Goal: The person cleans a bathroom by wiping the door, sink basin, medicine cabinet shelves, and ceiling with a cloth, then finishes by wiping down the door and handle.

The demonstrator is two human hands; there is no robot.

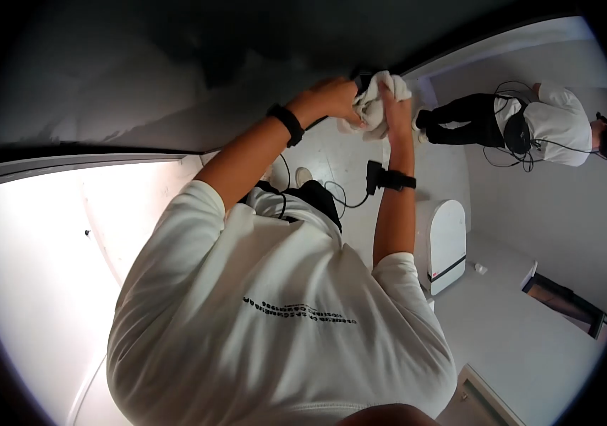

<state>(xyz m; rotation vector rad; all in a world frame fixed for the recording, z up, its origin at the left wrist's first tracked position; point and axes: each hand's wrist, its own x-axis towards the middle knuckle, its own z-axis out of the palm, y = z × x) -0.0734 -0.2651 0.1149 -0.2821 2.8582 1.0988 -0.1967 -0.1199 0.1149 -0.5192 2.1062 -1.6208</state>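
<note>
A crumpled white cloth (372, 110) is bunched between my two hands, which are stretched out far in front of my chest. My left hand (333, 99) has its fingers closed on the cloth's left side, a black band around that wrist. On the cloth's right side, my right hand (396, 112) grips with bent fingers; a black strapped device (389, 177) with a cable sits on that forearm. Just behind the cloth is a small dark object (362, 78), too shaded to identify. Close to both hands runs the lower edge of a large dark panel (176, 78).
Another person (559, 124) in a white shirt and dark trousers stands at the right, with cables and a waist pouch. A white rounded unit (447, 238) stands right of my arm. Loose cable (342, 202) hangs near my legs. A bright white panel (41, 270) fills the left.
</note>
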